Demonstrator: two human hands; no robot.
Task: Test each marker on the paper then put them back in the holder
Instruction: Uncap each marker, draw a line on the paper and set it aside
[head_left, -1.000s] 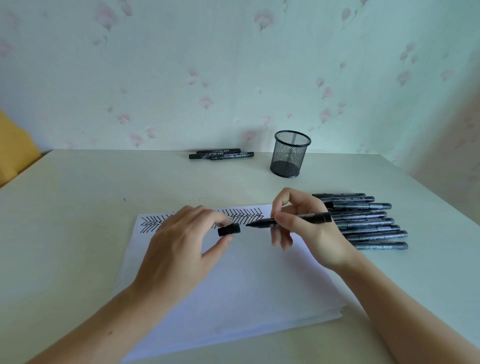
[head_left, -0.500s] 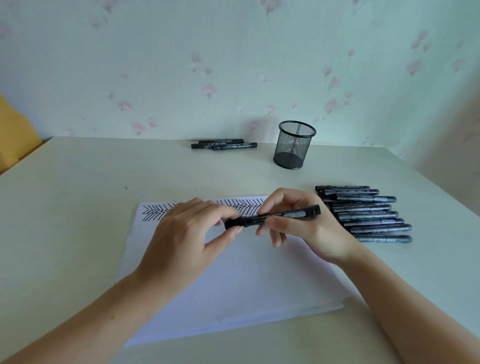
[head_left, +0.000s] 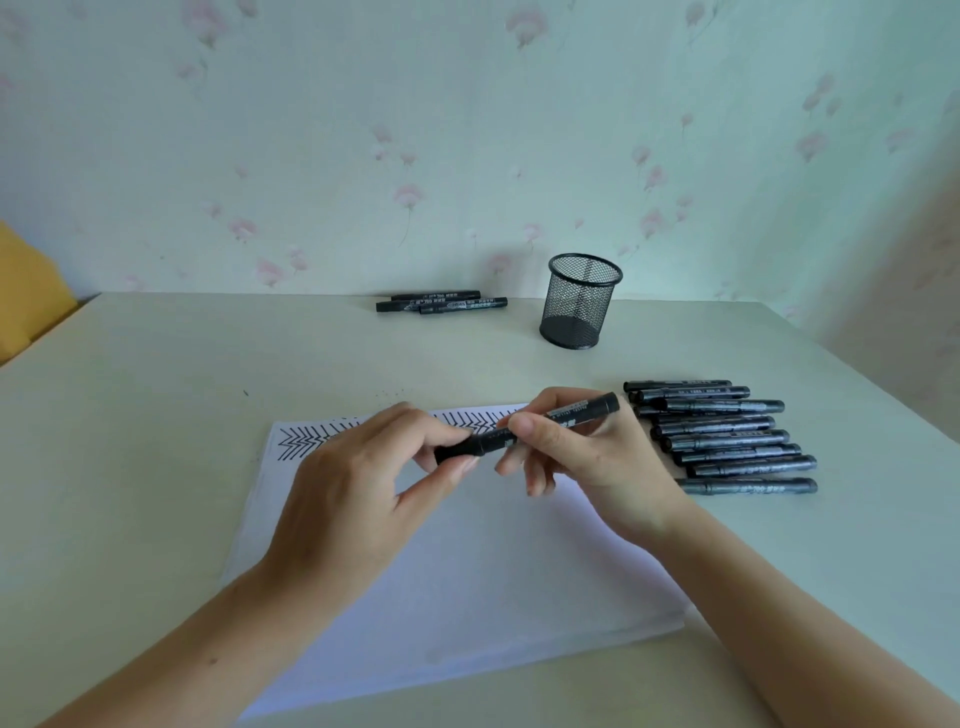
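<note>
One black marker sits capped between my hands above the paper: my left hand pinches its cap end, my right hand grips the barrel. Its label I can't read. Behind, a mesh holder stands on the pale counter.

holder: black wire mesh, looked metal | markers: black plastic, slight sheen, printed labels | paper: white, matt, smooth, black ink strokes along far edge | table: pale, smooth, matt | wall: pale floral wallpaper, matt
</note>
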